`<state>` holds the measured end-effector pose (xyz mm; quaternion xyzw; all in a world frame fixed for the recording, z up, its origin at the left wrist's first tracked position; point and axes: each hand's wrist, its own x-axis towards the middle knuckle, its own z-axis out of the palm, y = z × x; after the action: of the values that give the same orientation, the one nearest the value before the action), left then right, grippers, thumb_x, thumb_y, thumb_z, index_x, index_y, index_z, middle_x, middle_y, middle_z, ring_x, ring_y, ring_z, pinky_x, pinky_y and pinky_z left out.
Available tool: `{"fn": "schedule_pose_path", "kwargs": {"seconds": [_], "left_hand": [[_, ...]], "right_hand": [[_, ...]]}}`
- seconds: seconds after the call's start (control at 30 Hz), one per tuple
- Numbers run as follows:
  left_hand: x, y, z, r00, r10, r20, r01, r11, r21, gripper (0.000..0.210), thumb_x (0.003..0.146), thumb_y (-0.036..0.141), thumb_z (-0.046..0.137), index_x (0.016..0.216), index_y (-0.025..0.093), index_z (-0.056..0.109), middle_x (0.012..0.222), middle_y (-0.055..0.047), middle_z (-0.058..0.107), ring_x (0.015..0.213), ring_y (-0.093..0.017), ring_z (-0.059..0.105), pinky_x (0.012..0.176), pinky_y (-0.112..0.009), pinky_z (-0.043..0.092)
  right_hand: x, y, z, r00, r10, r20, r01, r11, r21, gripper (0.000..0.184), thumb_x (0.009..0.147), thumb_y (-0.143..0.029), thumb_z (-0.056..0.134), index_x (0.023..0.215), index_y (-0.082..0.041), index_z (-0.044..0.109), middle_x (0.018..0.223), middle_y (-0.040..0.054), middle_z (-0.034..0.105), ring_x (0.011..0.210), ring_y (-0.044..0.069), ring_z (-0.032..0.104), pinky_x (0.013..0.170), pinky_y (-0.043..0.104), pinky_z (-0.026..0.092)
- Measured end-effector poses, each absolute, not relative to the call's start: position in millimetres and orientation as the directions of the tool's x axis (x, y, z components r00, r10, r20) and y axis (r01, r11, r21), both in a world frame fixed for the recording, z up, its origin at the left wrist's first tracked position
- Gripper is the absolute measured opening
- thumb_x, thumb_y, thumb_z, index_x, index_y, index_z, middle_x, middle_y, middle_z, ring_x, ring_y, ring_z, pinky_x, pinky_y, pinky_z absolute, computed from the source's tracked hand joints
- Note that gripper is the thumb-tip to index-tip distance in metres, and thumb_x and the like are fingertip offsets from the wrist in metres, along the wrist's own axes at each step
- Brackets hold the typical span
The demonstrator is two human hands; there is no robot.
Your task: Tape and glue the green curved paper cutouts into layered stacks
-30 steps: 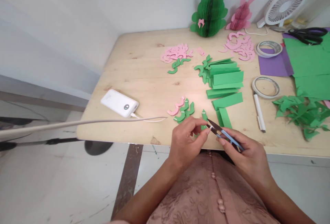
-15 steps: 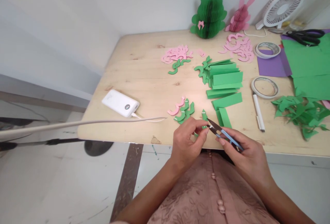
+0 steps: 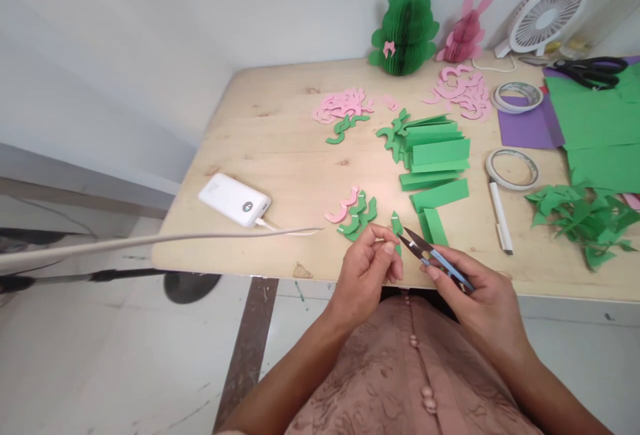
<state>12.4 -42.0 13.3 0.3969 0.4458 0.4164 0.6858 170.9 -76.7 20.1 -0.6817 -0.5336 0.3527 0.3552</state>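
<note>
Thread snips (image 3: 443, 263) with blue handles and dark blades lie in my right hand (image 3: 483, 295), fingers closed round them. The blades are parted and point left, with a small white bit near one tip. My left hand (image 3: 367, 271) is closed in a pinch close to the tips; whatever its fingers hold, if anything, is hidden. Just behind the fingertips lies a green curved paper piece (image 3: 395, 223) with a white strip on it. Left of that are several green wavy paper pieces (image 3: 361, 216) and a pink wavy paper piece (image 3: 342, 209).
Folded green paper strips (image 3: 440, 153) and pink cut-outs (image 3: 345, 105) lie farther back. A white marker (image 3: 500, 216), a tape roll (image 3: 513, 187) and green scraps (image 3: 583, 221) are at right. A white power bank (image 3: 234, 199) sits left, its cable near. Paper rabbits (image 3: 409, 31) and a fan (image 3: 547, 16) stand behind.
My left fingers have drawn slightly away from the snips' tips and curled in more. The snips' blades show clear of the fingers now. Things on the table have stayed put.
</note>
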Motion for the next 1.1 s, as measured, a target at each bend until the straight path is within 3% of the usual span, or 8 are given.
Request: {"fn": "schedule_pose_path", "kwargs": {"seconds": [0.2,0.4,0.53,0.73,0.9,1.1], "left_hand": [[11,-39,12,0.319,0.878,-0.356,-0.280,0.446,0.850,0.027,0.085,0.044,0.058,0.090,0.020,0.048,0.054,0.004,0.057,0.048,-0.009,0.046,0.048,-0.019,0.034],[11,-38,11,0.292,0.888,-0.356,-0.290,0.437,0.852,0.026,0.080,0.037,0.067,0.085,0.017,0.053,0.055,0.004,0.056,0.048,-0.007,0.047,0.047,-0.018,0.036],[13,-40,13,0.284,0.882,-0.375,-0.248,0.445,0.860,0.027,0.076,0.036,0.071,0.077,0.016,0.054,0.054,0.004,0.055,0.047,-0.006,0.045,0.047,-0.017,0.036],[15,-42,13,0.326,0.861,-0.391,-0.185,0.463,0.867,0.031,0.074,0.040,0.072,0.069,0.016,0.053,0.051,0.005,0.052,0.044,-0.006,0.044,0.045,-0.018,0.035],[15,-40,13,0.256,0.900,-0.353,-0.120,0.392,0.912,0.032,0.070,0.036,0.075,0.064,0.016,0.052,0.053,0.006,0.048,0.047,-0.005,0.041,0.047,-0.018,0.032],[12,-39,11,0.220,0.939,-0.263,-0.010,0.272,0.962,0.027,0.071,0.036,0.073,0.068,0.016,0.055,0.057,0.005,0.047,0.053,-0.007,0.041,0.050,-0.019,0.032]], "right_hand": [[172,-77,19,0.161,0.980,-0.115,0.484,-0.180,-0.856,0.026,0.079,-0.036,0.061,0.097,-0.020,0.073,0.091,0.0040,0.076,0.074,0.020,0.072,0.061,0.026,0.057],[174,-75,17,0.195,0.968,-0.161,0.425,-0.231,-0.875,0.027,0.078,-0.037,0.064,0.097,-0.021,0.073,0.093,0.0046,0.076,0.077,0.021,0.071,0.065,0.028,0.058],[174,-74,16,0.216,0.954,-0.210,0.286,-0.267,-0.920,0.028,0.078,-0.037,0.066,0.101,-0.022,0.071,0.095,0.0038,0.075,0.084,0.021,0.071,0.075,0.030,0.057],[169,-68,23,0.112,0.953,-0.281,0.043,-0.287,-0.957,0.023,0.079,-0.034,0.067,0.100,-0.024,0.067,0.090,0.0005,0.075,0.084,0.016,0.070,0.078,0.026,0.055],[168,-65,24,0.039,0.940,-0.338,-0.035,-0.336,-0.941,0.023,0.078,-0.031,0.069,0.100,-0.026,0.067,0.096,0.0003,0.074,0.087,0.015,0.068,0.080,0.025,0.054],[168,-65,24,0.060,0.946,-0.317,0.001,-0.318,-0.948,0.021,0.076,-0.031,0.070,0.096,-0.025,0.068,0.088,0.0008,0.074,0.083,0.016,0.069,0.077,0.027,0.055]]}}
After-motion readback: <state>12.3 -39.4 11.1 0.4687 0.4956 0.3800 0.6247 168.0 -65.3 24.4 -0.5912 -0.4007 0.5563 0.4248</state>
